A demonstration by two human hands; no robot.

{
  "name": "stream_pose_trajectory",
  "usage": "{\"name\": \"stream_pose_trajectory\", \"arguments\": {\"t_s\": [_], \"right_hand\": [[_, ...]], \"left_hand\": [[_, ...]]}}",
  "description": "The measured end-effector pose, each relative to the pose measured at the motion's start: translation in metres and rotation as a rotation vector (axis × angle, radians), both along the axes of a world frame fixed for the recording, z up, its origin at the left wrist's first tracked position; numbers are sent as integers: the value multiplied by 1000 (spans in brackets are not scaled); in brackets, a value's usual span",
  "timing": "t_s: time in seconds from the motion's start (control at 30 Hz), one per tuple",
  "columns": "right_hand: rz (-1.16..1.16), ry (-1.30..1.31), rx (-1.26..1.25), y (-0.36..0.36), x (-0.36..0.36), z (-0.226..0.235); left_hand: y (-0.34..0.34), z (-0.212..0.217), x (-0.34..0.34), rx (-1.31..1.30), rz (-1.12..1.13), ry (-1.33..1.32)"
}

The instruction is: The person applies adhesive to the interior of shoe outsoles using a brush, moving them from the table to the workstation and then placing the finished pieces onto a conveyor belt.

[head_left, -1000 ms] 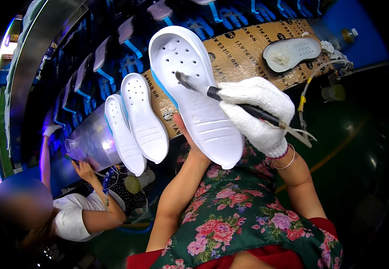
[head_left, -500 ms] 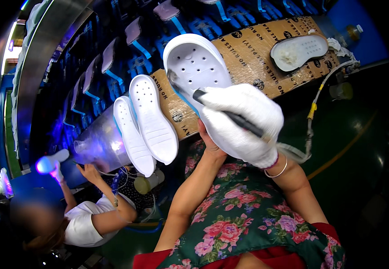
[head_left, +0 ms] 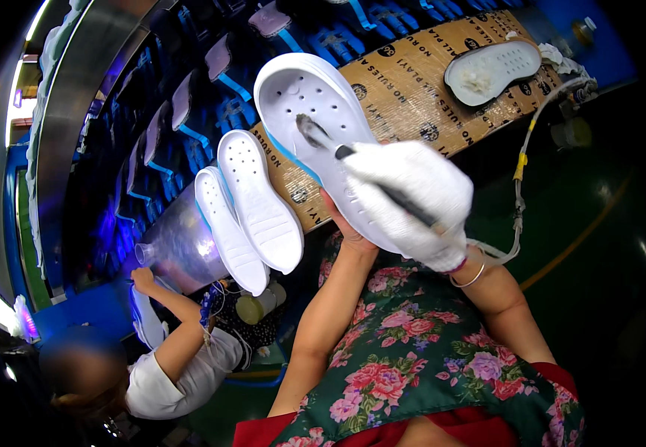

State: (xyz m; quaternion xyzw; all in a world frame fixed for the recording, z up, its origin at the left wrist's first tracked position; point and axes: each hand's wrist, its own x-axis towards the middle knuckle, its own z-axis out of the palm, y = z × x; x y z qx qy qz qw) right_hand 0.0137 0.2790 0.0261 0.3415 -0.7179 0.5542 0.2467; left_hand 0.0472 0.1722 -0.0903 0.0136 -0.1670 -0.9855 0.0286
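Observation:
My bare left hand [head_left: 349,225] is closed around the underside of a white shoe sole [head_left: 315,93], a raised-rim cup dotted with small holes and edged in light blue. In a white knitted glove, my right hand [head_left: 416,197] grips a dark-handled brush [head_left: 312,132]. Its bristles touch the sole's inner surface, near the holes. A hose [head_left: 515,223] runs from beside my right wrist toward the far right. Left of the held sole, two more white soles [head_left: 267,216] lie side by side at the edge of the bench.
A cardboard-covered bench [head_left: 405,74] stretches ahead, with a white, residue-caked sole-shaped piece [head_left: 490,73] at its far right. Blue racks with shoe forms [head_left: 218,58] stand behind it. At the lower left, another person [head_left: 185,372] holds a sole [head_left: 146,316] near a clear plastic bottle [head_left: 177,249].
My right hand has swung the brush from the sole's left inner edge onto its inner floor. The held sole has shifted slightly left. The other person's arm and sole have moved.

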Motion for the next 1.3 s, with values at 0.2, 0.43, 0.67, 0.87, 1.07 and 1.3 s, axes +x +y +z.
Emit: {"name": "stream_pose_trajectory", "arguments": {"t_s": [0.2,0.43,0.67,0.87,1.07,1.3], "right_hand": [[146,-153,-95,3,2,-6],[-14,-142,72,-16,22,-23],[127,69,137,5,16,-28],[248,-128,-56,15,9,-29],[428,-181,0,20,20,-28],[515,-38,93,29,19,-37]], "left_hand": [[-15,1,-12,-115,134,-154],[-25,9,-26,124,-282,244],[-34,16,-30,132,-290,253],[-39,25,-31,135,-200,226],[-43,26,-39,165,-191,335],[-48,39,-38,142,-296,356]]}}
